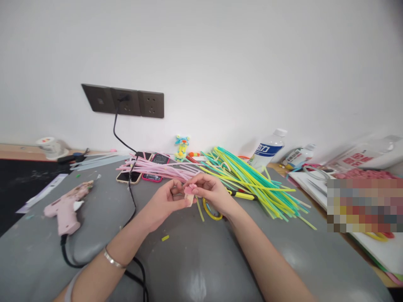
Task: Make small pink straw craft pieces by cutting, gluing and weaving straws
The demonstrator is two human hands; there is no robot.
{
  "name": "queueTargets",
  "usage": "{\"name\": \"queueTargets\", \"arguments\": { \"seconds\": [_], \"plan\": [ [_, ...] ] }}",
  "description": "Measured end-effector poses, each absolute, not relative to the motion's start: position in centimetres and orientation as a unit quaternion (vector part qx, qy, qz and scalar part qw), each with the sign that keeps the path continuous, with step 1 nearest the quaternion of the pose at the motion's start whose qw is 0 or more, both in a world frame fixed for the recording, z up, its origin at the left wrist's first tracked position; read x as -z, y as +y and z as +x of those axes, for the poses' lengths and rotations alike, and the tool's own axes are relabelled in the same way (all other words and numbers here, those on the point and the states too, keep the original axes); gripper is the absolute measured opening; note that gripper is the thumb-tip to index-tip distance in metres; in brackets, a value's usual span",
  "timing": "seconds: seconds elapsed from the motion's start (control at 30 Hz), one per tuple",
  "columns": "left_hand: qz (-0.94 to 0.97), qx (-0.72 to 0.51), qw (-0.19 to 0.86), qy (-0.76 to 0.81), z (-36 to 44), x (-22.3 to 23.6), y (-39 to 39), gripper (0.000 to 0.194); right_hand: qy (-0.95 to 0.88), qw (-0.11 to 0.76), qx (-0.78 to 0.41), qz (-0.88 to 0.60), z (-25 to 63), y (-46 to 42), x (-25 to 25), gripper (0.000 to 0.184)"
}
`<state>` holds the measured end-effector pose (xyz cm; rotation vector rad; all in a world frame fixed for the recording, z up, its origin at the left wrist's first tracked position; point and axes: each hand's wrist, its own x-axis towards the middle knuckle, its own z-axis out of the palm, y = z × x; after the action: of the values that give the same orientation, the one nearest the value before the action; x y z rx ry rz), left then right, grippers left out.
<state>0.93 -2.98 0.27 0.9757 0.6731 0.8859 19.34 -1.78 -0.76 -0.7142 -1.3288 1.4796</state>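
Both hands meet above the middle of the grey table mat (189,268). Between my left hand (165,201) and my right hand (210,191) is a small pink and cream craft piece (189,193). My left thumb and fingers pinch its lower, cream part. The right thumb and fingers close on its pink top. Fingers cover part of the piece, so its full shape is hidden. Just below my right hand lie yellow-handled scissors (215,217), partly covered by the hand. A short yellow-green stick piece (165,238) rests on the mat in front.
At left lies a pink glue gun (69,205); its black cord (134,201) crosses the mat. Behind my hands are pink sticks (157,167) over phones (129,177). Green and yellow sticks (255,180), a yellow cutter (245,195) and a bottle (269,149) stand or lie right.
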Motion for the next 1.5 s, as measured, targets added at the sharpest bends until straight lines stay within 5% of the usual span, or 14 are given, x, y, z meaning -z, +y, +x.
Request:
{"name": "queueTargets", "arguments": {
  "seconds": [0.87,1.5],
  "plan": [
    [0.447,-0.311,0.778,0.312,0.39,0.33,-2.65,0.028,-0.524,0.521,-0.617,-0.272,19.17,-1.68,0.5,0.018],
    [0.494,-0.34,0.67,0.437,0.36,0.29,-2.31,0.038,-0.532,0.511,-0.581,-0.345,19.5,-1.47,0.79,0.023]
  ]
}}
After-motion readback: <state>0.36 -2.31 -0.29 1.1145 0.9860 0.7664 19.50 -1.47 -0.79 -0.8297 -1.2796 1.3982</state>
